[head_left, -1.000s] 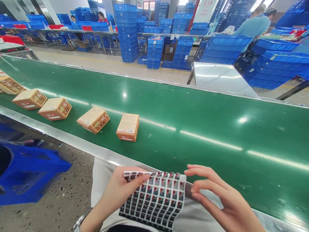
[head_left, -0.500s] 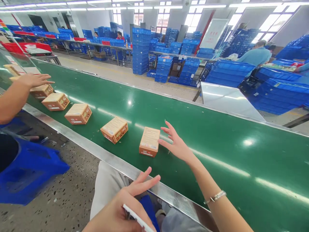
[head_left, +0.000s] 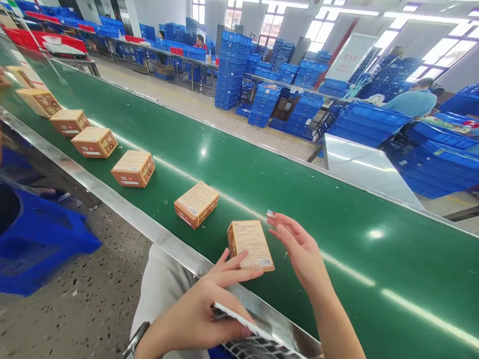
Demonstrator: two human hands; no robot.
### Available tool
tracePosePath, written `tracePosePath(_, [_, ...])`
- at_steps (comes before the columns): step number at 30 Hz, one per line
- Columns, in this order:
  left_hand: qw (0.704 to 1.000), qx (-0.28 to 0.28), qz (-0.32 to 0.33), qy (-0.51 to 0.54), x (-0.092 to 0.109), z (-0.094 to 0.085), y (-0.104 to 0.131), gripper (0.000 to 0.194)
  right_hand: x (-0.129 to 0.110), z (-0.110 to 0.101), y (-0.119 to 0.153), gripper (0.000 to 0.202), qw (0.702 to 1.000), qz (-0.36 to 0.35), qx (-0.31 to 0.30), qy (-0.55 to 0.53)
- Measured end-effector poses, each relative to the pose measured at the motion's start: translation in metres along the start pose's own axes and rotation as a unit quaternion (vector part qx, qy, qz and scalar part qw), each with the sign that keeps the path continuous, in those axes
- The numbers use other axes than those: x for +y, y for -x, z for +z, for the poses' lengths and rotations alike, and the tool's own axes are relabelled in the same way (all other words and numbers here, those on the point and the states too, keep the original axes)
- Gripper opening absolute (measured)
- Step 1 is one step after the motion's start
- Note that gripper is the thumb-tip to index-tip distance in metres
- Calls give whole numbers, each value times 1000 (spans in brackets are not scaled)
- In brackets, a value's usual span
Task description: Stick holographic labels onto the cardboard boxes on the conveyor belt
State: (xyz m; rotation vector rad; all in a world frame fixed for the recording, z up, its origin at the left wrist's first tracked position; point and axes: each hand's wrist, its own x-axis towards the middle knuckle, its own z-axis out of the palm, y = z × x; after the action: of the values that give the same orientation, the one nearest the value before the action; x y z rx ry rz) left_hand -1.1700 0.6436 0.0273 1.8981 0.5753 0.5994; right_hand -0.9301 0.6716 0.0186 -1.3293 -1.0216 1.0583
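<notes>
My left hand (head_left: 209,299) holds a white-edged sheet (head_left: 258,335) with a dark grid pattern, gripped at the thumb. Its outstretched fingers reach over the near end of a brown and cream carton (head_left: 250,242) on the green conveyor belt. Right of that carton, my right hand (head_left: 299,244) is raised with bent fingers, apart from the box. A small pale sticker-like piece (head_left: 270,213) is at its fingertips. Another carton (head_left: 197,203) lies just to the left, printed on its top and sides.
More cartons (head_left: 133,168) stand in a row up the belt (head_left: 299,199) to the left. A metal rail (head_left: 123,219) edges its near side. A blue plastic stool (head_left: 41,239) is at lower left. Stacked blue crates (head_left: 234,70) and a metal table (head_left: 374,169) are beyond the belt.
The nearest carton has turned and shifted right and nearer. My left hand has come up over it. My right hand has moved right and nearer; the co-worker's hand at left has gone from view.
</notes>
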Motion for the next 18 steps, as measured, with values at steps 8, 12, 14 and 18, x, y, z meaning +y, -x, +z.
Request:
tracePosePath(8, [995, -75, -46, 51, 13, -3, -8, 25, -14, 18, 45, 45, 983, 146, 88, -74])
tracePosePath(12, [992, -85, -68, 66, 20, 3, -13, 23, -23, 11, 47, 43, 982, 151, 105, -45])
tracePosePath(14, [991, -92, -70, 68, 23, 7, -15, 21, -26, 6, 47, 41, 982, 154, 101, -25])
tracePosePath(18, [988, -113, -79, 63, 28, 14, -19, 20, -29, -2, 51, 39, 982, 158, 100, -3])
